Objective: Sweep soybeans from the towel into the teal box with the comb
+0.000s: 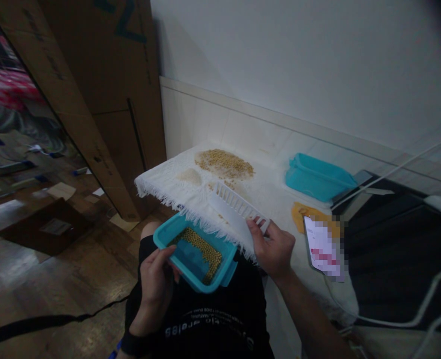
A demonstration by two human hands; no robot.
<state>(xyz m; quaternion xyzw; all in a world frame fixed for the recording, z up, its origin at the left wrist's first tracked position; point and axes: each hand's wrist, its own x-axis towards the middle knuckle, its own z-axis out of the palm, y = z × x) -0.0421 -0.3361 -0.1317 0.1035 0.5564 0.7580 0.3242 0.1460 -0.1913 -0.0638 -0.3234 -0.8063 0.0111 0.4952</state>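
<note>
My left hand [156,279] grips the near rim of a teal plastic container [196,252] held just below the fringed edge of a white towel [205,199]. Yellow beans fill part of the container. My right hand [275,247] pinches a white plastic comb-like scraper [235,209] that lies on the towel near its front edge. A pile of yellow beans [224,163] sits farther back on the towel, with a smaller pale heap [190,175] to its left.
A teal lid [316,177] rests at the towel's back right. A phone [323,247] lies by an orange patch [303,213] to the right. Cardboard boxes [104,89] stand at left. White cables [411,319] cross a dark surface at right.
</note>
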